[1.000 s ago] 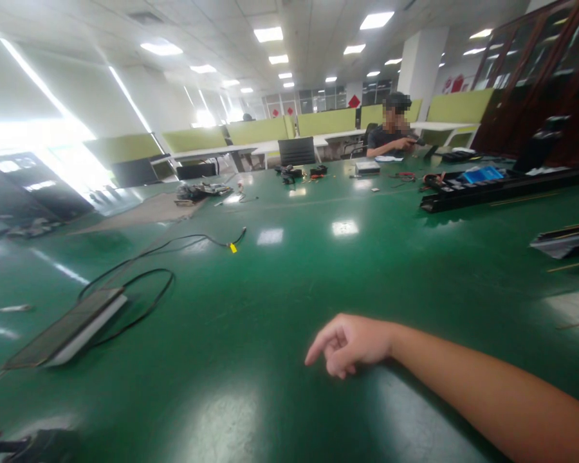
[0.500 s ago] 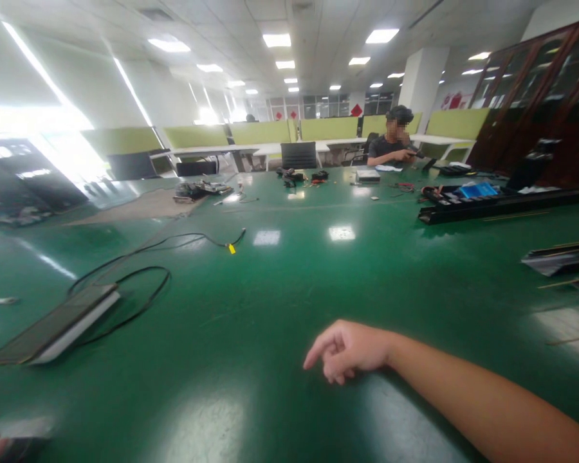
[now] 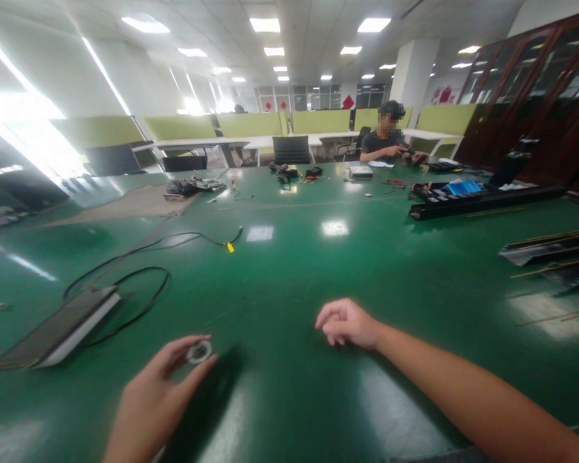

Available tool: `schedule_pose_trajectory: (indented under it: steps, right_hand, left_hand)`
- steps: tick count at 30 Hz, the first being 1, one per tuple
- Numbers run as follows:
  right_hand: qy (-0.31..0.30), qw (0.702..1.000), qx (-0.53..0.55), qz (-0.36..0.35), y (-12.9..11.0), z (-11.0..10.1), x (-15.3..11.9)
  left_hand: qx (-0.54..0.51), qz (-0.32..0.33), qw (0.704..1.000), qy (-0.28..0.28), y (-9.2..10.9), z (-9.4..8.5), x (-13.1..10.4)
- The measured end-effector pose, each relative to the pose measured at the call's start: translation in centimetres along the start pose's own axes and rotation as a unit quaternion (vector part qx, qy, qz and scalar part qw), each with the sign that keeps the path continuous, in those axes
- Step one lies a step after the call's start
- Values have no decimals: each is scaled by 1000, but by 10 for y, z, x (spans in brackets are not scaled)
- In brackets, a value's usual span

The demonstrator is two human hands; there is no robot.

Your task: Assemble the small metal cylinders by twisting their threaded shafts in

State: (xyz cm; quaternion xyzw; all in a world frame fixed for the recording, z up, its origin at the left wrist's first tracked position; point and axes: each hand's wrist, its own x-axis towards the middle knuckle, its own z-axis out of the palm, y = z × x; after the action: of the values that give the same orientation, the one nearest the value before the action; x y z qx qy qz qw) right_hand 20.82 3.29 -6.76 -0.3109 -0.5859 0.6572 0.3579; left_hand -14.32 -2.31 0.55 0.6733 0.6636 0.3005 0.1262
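My left hand [image 3: 161,386] is raised over the green table [image 3: 265,276] at the lower left. Between its thumb and fingers it holds a small round ring-like object [image 3: 199,352], pale at the rim and dark in the middle. To the right, my right hand [image 3: 346,323] is low over the tabletop with its fingers loosely curled. Whether anything is inside those fingers is hidden. A gap of bare green surface separates the two hands.
A grey flat device [image 3: 58,328] and a black cable [image 3: 166,283] with a yellow tag [image 3: 230,247] lie left. Black rails [image 3: 487,200] are at the right. A person [image 3: 388,138] sits at the far side, near a white box [image 3: 361,172].
My left hand has come in from the lower left corner with the round object. My right hand has moved slightly up, and its fingers are more curled. The view has shifted a little.
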Motion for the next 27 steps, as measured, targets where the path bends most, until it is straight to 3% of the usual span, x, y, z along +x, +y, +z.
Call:
schedule_pose_trajectory:
  steps: [4, 6, 8, 11, 16, 27]
  right_hand:
    - [84, 995, 0, -49, 1, 5, 0]
    - [113, 991, -9, -72, 0, 8, 0]
    - [131, 986, -39, -92, -1, 10, 0]
    - [138, 978, -117, -104, -1, 14, 2]
    - [163, 962, -198, -98, 1, 19, 6]
    - [178, 955, -229, -67, -3, 26, 1]
  left_hand:
    - [-104, 100, 975, -168, 58, 55, 24]
    - [-124, 167, 955, -210, 81, 79, 35]
    - [-137, 228, 936, -233, 90, 98, 44]
    - [-163, 265, 920, -237, 83, 116, 51]
    - [-193, 249, 921, -228, 65, 126, 51]
    - [-219, 189, 933, -215, 65, 127, 58]
